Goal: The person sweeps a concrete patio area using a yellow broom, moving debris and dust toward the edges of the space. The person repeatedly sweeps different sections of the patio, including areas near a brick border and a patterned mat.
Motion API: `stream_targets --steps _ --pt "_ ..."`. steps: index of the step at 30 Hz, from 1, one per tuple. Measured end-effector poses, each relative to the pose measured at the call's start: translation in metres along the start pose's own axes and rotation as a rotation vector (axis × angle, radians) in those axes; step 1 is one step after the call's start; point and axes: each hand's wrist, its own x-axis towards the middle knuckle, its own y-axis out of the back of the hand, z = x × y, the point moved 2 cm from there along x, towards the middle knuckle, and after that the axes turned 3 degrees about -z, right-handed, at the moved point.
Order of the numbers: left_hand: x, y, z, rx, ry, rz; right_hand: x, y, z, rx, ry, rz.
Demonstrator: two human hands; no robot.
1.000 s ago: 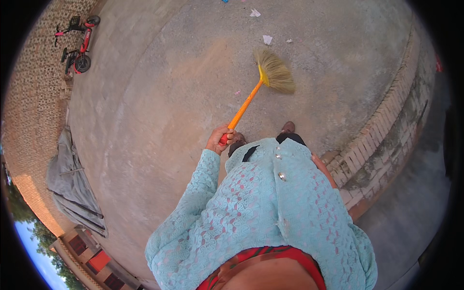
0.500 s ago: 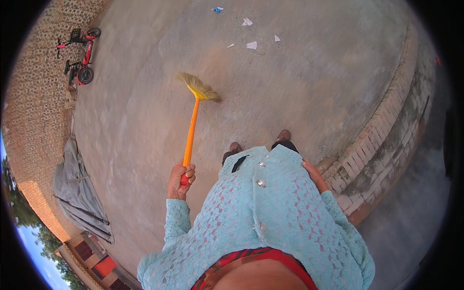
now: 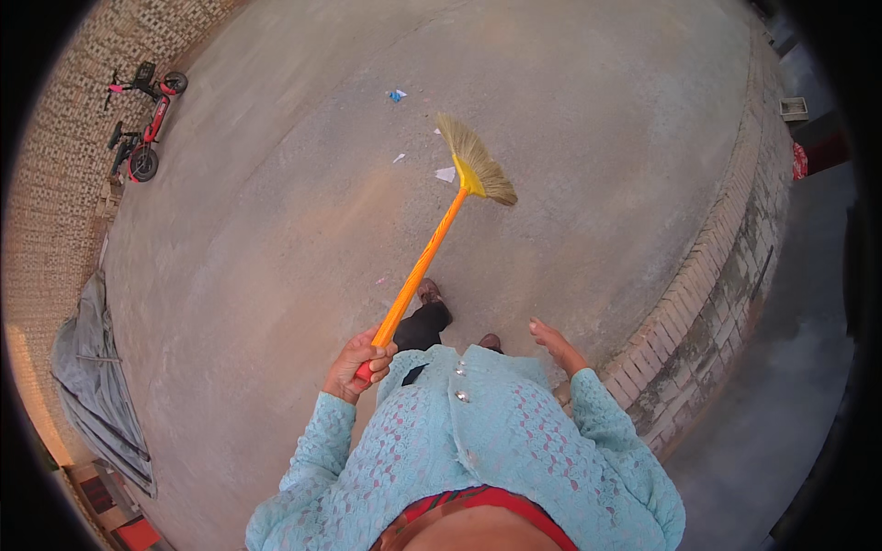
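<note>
Broom point(image 3: 435, 241), shown at work over bare concrete ground point(image 3: 597, 138), extends forward and slightly rightward from the left hand point(image 3: 349, 365), whose fingers are clamped around the red end point(image 3: 365, 372) of the orange handle. The fan of pale bristles point(image 3: 480, 158) lies beyond the person's feet; whether its tips touch the ground cannot be told. The right hand point(image 3: 554, 342) is empty, its fingers extended, well apart from the broom. A white paper scrap point(image 3: 446, 174) lies just left of the bristles, a smaller white scrap point(image 3: 399, 158) farther left, and a blue-and-white scrap point(image 3: 397, 95) farther ahead. The step in hand appears to be a one-handed sweeping stroke. To gather these pieces, the next move would call for setting the bristles on their far side and drawing back, with the left grip kept firm.
</note>
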Motion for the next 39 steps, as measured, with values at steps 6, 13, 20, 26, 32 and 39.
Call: stream_targets --steps 6,13,20,26,32,39 --pt "0.131 0.021 0.038 0.013 0.179 -0.212 0.023 0.036 -0.107 -0.079 0.103 0.177" --pt "0.282 0.047 0.05 0.033 0.245 -0.194 -0.013 0.072 -0.107 0.048 -0.167 0.402" --pt "0.32 0.076 0.065 -0.146 0.217 0.101 0.027 0.078 -0.048 0.148 -0.114 0.3" --pt "0.219 0.066 0.076 0.034 0.014 0.302 0.114 0.14 -0.101 0.037 -0.131 0.171" --pt "0.149 0.025 0.083 -0.029 -0.239 0.63 0.148 0.195 -0.199 0.039 -0.083 0.108" --pt "0.073 -0.01 0.088 0.029 -0.398 0.759 0.169 0.19 -0.192 -0.023 -0.155 0.045"
